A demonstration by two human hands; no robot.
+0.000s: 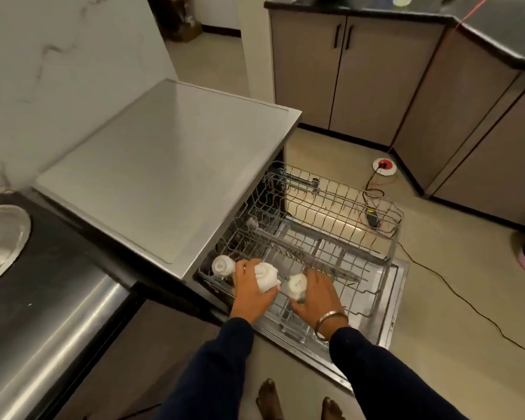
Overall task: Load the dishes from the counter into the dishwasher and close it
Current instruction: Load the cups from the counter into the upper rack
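on the far left a steel plate point(0, 241) lies on the dark counter point(52, 268), not yet loaded by the look of it. the dishwasher point(164, 165) stands open, door down and both racks drawn out, which gives room to reach in. one white cup point(222, 265) already sits bottom-up at the lower rack's point(373, 301) left edge, likely so water drains off. the left hand point(250, 291) has its fingers curled round a second cup point(267, 277), also bottom-up, just beside the first. the right hand point(315, 295) grasps a third cup point(297, 286), bottom-up too, lowering it onto the rack next in line. the upper rack point(340, 204) looks bare.
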